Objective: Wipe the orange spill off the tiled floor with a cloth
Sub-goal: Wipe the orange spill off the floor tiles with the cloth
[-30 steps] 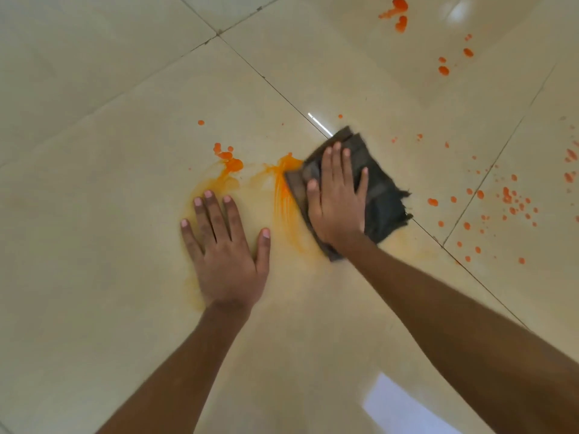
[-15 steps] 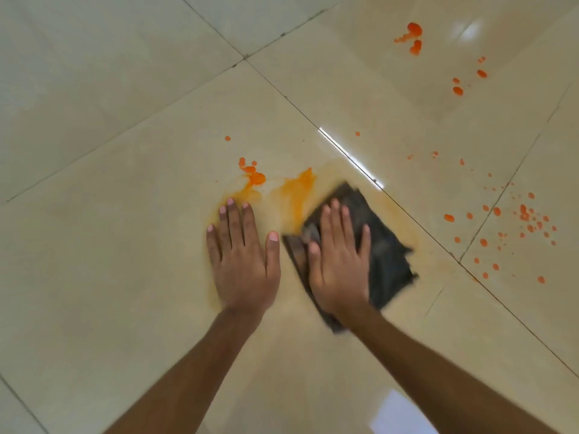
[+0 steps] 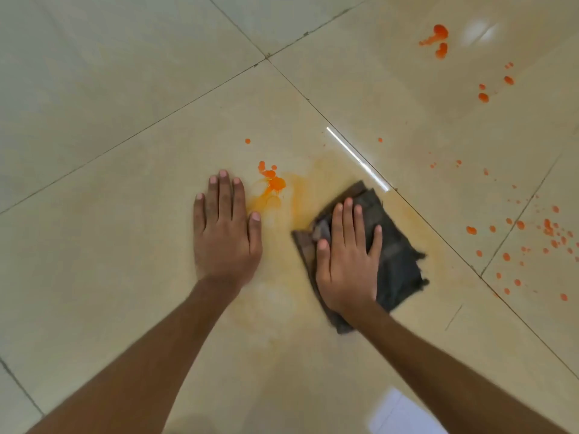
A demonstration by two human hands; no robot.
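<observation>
A dark grey cloth lies flat on the cream tiled floor. My right hand presses down on it, palm flat and fingers spread. My left hand rests flat on the bare tile to the left of the cloth, holding nothing. Between the two hands, just beyond the fingertips, sits a bright orange blob with a pale orange smear trailing from it toward the cloth. A faint yellowish film covers the tile around the cloth.
Orange drops are scattered over the tiles to the right. Larger orange splashes lie at the far upper right, with a few drops below them. Dark grout lines cross the floor diagonally.
My right hand has dragged the cloth back toward me and slightly right, off the orange streak, which is now a faint smear. My left hand has stayed planted.
</observation>
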